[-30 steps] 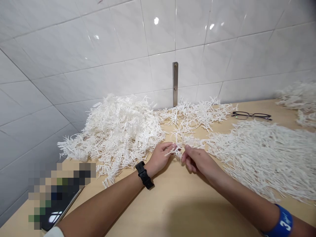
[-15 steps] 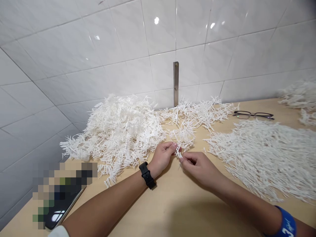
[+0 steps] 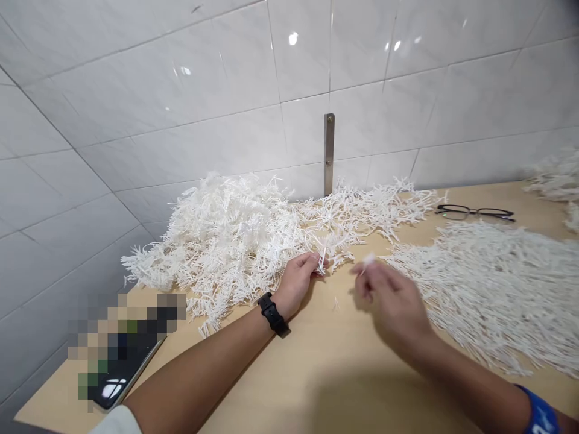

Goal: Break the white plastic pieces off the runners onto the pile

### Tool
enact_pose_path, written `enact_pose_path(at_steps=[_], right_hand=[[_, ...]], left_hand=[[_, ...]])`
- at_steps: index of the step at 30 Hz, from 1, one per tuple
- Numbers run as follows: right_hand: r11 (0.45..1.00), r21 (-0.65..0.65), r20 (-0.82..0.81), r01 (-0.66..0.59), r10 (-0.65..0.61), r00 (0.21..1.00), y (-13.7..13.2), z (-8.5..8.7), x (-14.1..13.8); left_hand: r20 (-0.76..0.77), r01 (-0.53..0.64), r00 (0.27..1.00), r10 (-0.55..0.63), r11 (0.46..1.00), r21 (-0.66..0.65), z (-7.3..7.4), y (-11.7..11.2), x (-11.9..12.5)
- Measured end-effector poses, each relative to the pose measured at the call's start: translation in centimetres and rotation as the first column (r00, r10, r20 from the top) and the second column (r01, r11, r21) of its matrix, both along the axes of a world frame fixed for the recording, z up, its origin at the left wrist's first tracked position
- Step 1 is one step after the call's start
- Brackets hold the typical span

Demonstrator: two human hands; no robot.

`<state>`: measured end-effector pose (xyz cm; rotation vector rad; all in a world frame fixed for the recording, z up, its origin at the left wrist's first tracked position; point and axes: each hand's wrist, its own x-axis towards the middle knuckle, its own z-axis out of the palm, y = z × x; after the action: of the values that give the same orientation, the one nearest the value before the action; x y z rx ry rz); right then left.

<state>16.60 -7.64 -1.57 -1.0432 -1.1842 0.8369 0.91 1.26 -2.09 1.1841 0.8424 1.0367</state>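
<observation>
My left hand [image 3: 296,282], with a black watch band on its wrist, pinches a thin white branched strand [image 3: 322,260] between thumb and fingers. It rests at the right foot of a tall tangled heap of white branched strands [image 3: 235,229]. Blurred by motion, my right hand [image 3: 398,301] is raised over the table to the right of it. A small white piece [image 3: 368,260] is pinched at its fingertips; its exact shape is smeared. Between the hands a tiny white strand [image 3: 336,304] lies on the wood.
A flat layer of straighter white strands [image 3: 502,295] spreads at right, below black-framed glasses [image 3: 474,212]. More strands [image 3: 556,175] pile up far right. A phone [image 3: 122,374], partly pixelated, lies front left. A metal bracket [image 3: 329,154] is fixed to the tiled wall behind.
My right hand has parted from my left and moved right and up with a white piece. My left hand stays nearly in place. The view has shifted slightly.
</observation>
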Motion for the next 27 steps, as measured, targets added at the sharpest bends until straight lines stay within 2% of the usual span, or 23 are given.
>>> enact_pose_path(at_steps=[2, 4, 6, 8, 11, 13, 14, 15, 17, 18, 19, 20, 21, 22, 24, 25, 27], right_hand=[[0.979, -0.035, -0.3, 0.201, -0.202, 0.932, 1.3, 0.2, 1.7], [0.957, -0.129, -0.505, 0.26, -0.289, 0.813, 2.2, 0.4, 3.1], [0.948, -0.258, -0.619, 0.188, -0.312, 0.721, 2.7, 0.4, 3.7], [0.933, -0.35, -0.664, 0.079, -0.307, 0.682, 2.7, 0.1, 3.6], [0.924, -0.383, -0.667, -0.025, -0.257, 0.699, 2.3, -0.5, 2.5], [0.908, -0.382, -0.623, -0.171, -0.117, 0.773, 1.7, -0.5, 1.7], [0.873, -0.384, -0.587, -0.3, 0.019, 0.809, 1.3, -0.4, 1.2], [0.802, -0.394, -0.551, -0.449, 0.184, 0.814, 0.9, -0.2, 0.8], [0.589, -0.43, -0.518, -0.684, 0.46, 0.721, 0.2, 0.2, -0.1], [0.504, -0.443, -0.533, -0.741, 0.516, 0.67, -0.1, 0.4, -0.5], [0.464, -0.449, -0.562, -0.763, 0.517, 0.645, -0.3, 0.6, -0.8], [0.472, -0.451, -0.593, -0.757, 0.475, 0.65, -0.2, 0.6, -1.0], [0.519, -0.454, -0.617, -0.724, 0.403, 0.676, 0.0, 0.6, -1.0], [0.59, -0.46, -0.629, -0.663, 0.311, 0.713, 0.3, 0.5, -0.9], [0.744, -0.487, -0.614, -0.457, 0.08, 0.785, 1.3, 0.1, -0.1], [0.802, -0.5, -0.591, -0.327, -0.039, 0.806, 1.9, -0.2, 0.6], [0.861, -0.504, -0.535, -0.07, -0.247, 0.808, 2.8, -0.7, 2.0]], left_hand=[[0.021, -0.036, 0.999, 0.037, 0.999, -0.026, 0.0, -0.1, 0.0], [0.045, -0.061, 0.997, 0.063, 0.997, -0.054, 0.0, -0.1, 0.0], [0.06, -0.073, 0.995, 0.077, 0.995, -0.07, 0.0, 0.0, 0.0], [0.077, -0.087, 0.993, 0.093, 0.993, -0.078, 0.0, 0.1, -0.1], [0.122, -0.105, 0.986, 0.116, 0.99, -0.092, 0.0, 0.1, -0.1], [0.138, -0.123, 0.981, 0.135, 0.988, -0.088, 0.0, 0.0, -0.1], [0.139, -0.137, 0.979, 0.148, 0.987, -0.081, -0.1, 0.0, -0.1], [0.137, -0.151, 0.978, 0.159, 0.986, -0.071, -0.1, 0.0, 0.0], [0.131, -0.176, 0.975, 0.182, 0.983, -0.056, -0.2, 0.0, 0.0], [0.13, -0.185, 0.973, 0.19, 0.981, -0.053, -0.2, 0.0, 0.1], [0.13, -0.19, 0.972, 0.196, 0.98, -0.054, -0.2, 0.0, 0.1], [0.134, -0.196, 0.97, 0.202, 0.979, -0.056, -0.2, 0.0, 0.1], [0.137, -0.203, 0.968, 0.209, 0.978, -0.057, -0.2, 0.0, 0.1], [0.138, -0.219, 0.965, 0.224, 0.974, -0.053, -0.2, 0.0, 0.1], [0.13, -0.264, 0.955, 0.266, 0.964, -0.034, -0.2, 0.0, 0.0], [0.121, -0.286, 0.951, 0.286, 0.958, -0.021, -0.3, 0.0, -0.1], [0.097, -0.309, 0.947, 0.307, 0.951, 0.001, -0.3, 0.0, -0.2]])
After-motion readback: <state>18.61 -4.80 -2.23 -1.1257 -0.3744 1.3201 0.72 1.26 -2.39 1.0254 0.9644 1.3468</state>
